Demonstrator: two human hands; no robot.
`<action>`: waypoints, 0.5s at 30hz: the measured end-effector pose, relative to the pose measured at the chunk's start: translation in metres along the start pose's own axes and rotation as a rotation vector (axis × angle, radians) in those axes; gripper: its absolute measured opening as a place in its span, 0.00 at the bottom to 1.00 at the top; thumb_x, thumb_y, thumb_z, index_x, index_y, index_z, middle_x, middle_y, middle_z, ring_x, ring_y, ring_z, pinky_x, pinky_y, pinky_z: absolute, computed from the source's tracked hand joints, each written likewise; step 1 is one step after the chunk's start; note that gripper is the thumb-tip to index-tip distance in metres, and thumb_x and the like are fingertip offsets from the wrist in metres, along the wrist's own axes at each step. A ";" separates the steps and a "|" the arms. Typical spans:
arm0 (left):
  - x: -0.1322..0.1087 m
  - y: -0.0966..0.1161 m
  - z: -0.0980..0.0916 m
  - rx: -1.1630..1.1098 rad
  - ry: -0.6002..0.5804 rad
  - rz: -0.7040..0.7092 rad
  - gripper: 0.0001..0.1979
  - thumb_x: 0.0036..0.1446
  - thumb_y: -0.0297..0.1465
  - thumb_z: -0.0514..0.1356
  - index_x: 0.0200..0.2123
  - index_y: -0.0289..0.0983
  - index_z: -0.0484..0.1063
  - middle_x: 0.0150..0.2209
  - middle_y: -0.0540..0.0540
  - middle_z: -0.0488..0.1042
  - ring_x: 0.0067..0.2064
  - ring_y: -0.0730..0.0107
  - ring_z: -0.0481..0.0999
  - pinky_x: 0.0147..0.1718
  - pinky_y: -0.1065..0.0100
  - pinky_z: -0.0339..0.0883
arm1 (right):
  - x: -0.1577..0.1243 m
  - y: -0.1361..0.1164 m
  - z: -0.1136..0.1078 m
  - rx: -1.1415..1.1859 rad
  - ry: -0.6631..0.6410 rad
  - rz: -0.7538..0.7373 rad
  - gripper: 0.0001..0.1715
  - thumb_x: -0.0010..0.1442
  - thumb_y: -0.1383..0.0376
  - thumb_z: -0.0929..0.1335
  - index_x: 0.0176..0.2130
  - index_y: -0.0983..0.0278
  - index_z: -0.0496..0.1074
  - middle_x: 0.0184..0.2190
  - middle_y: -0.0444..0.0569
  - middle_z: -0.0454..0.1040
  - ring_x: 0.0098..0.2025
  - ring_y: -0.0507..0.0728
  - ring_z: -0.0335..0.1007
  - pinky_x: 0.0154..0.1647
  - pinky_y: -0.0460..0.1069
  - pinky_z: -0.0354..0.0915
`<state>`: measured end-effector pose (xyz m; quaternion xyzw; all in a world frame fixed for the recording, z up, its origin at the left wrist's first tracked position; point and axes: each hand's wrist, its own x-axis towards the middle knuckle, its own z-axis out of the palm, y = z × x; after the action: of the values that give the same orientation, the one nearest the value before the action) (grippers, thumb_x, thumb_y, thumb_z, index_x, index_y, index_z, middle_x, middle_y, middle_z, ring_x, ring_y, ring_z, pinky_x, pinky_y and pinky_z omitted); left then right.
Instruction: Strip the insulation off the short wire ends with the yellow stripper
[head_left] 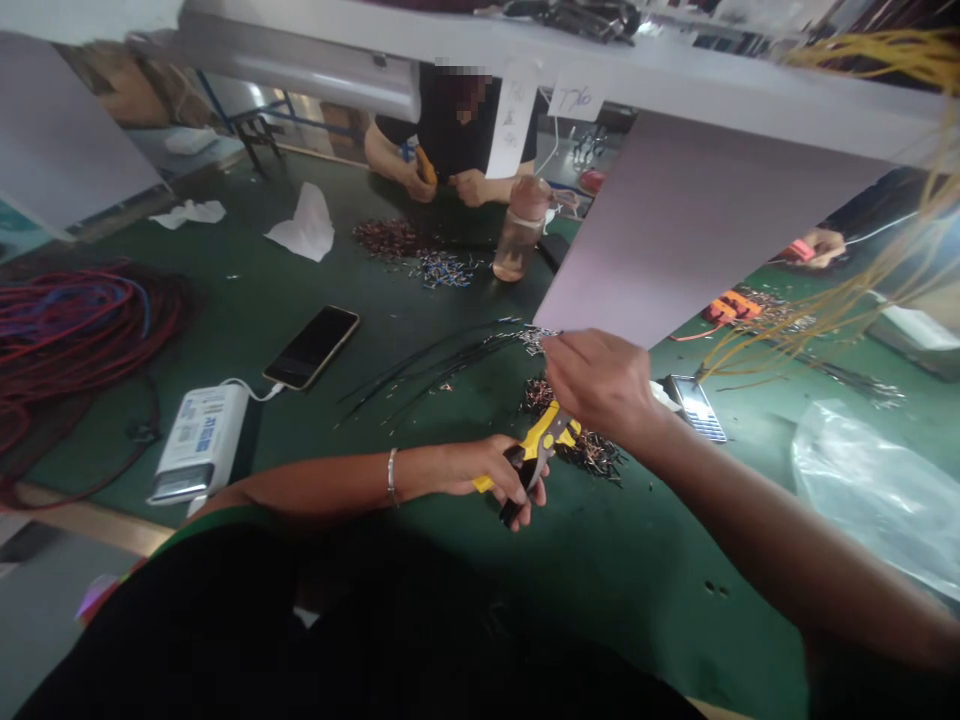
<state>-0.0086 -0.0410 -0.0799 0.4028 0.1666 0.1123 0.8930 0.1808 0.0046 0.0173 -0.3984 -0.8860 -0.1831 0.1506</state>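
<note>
My left hand [501,470] is wrapped round the handles of a yellow and black wire stripper [541,437], whose head points up and to the right. Just above the tool's head, my right hand [596,380] is closed with its fingertips pressed together; whatever they hold is hidden. A pile of short wire pieces with pale ends [531,340] lies at those fingertips. Below the right hand is a heap of dark cut wires with copper-coloured ends [596,458], partly behind the tool. Long black wires [442,365] stretch leftward across the green table.
A phone [313,347] is cabled to a white power bank [201,440]. Red wire coils [82,350] lie far left. A bottle [520,230] stands near a co-worker's hands [442,185]. A hanging grey panel [697,220] is close behind my right hand; a plastic bag [870,490] lies right.
</note>
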 end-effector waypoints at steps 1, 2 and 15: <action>-0.001 0.001 0.000 -0.002 0.005 0.012 0.23 0.42 0.25 0.67 0.44 0.35 0.69 0.38 0.45 0.78 0.31 0.61 0.80 0.31 0.57 0.75 | -0.018 -0.001 -0.005 0.009 0.026 0.013 0.18 0.68 0.67 0.60 0.41 0.63 0.79 0.32 0.53 0.77 0.33 0.60 0.70 0.33 0.55 0.63; -0.001 0.003 0.000 -0.009 0.009 0.028 0.23 0.42 0.25 0.67 0.45 0.35 0.69 0.38 0.44 0.78 0.31 0.61 0.80 0.31 0.57 0.75 | -0.037 -0.003 -0.008 0.018 0.047 0.045 0.17 0.68 0.66 0.61 0.43 0.63 0.79 0.31 0.54 0.78 0.33 0.60 0.71 0.33 0.55 0.65; -0.008 0.030 -0.002 -0.098 0.040 0.299 0.24 0.44 0.25 0.62 0.49 0.36 0.72 0.51 0.34 0.77 0.40 0.53 0.79 0.39 0.52 0.72 | -0.161 -0.032 0.017 -0.155 0.061 0.234 0.17 0.68 0.68 0.62 0.43 0.62 0.80 0.33 0.54 0.82 0.29 0.58 0.73 0.32 0.51 0.68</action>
<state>-0.0186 -0.0222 -0.0567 0.3769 0.1167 0.2602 0.8813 0.2571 -0.1119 -0.0708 -0.5038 -0.8117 -0.2440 0.1667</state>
